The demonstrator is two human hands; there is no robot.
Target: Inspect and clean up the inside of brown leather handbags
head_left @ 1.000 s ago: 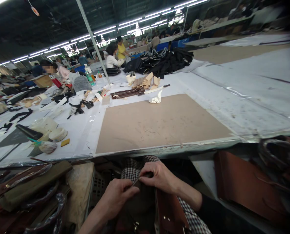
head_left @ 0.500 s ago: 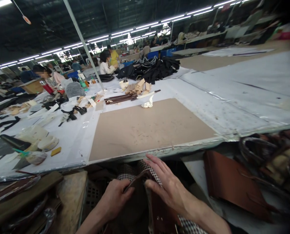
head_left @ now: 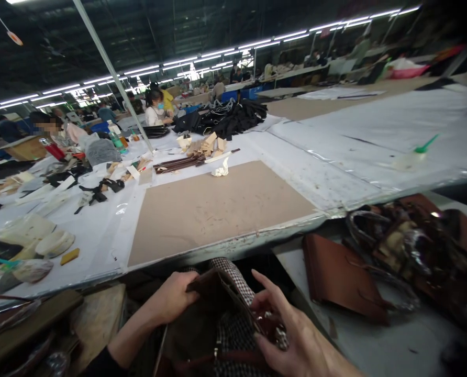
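A dark brown leather bag point(head_left: 213, 314) lies in my lap below the table edge, its mouth spread apart. My left hand point(head_left: 174, 296) is closed on the bag's left rim. My right hand point(head_left: 292, 335) rests at the bag's right side, fingers spread over a shiny wrapped part; thumb and fingers press the edge there. Checked fabric shows under the bag.
A tan board point(head_left: 218, 207) lies on the white table point(head_left: 355, 152) ahead. A brown leather bag point(head_left: 339, 275) and plastic-wrapped bags point(head_left: 406, 246) sit on a low surface at right. Tools, scraps and a green-tipped bottle point(head_left: 412, 154) lie around. Other people work at the far left.
The view has swung right. The bag's mouth has opened wider. My right hand slid from the bag's top edge down to its right side, fingers spreading.
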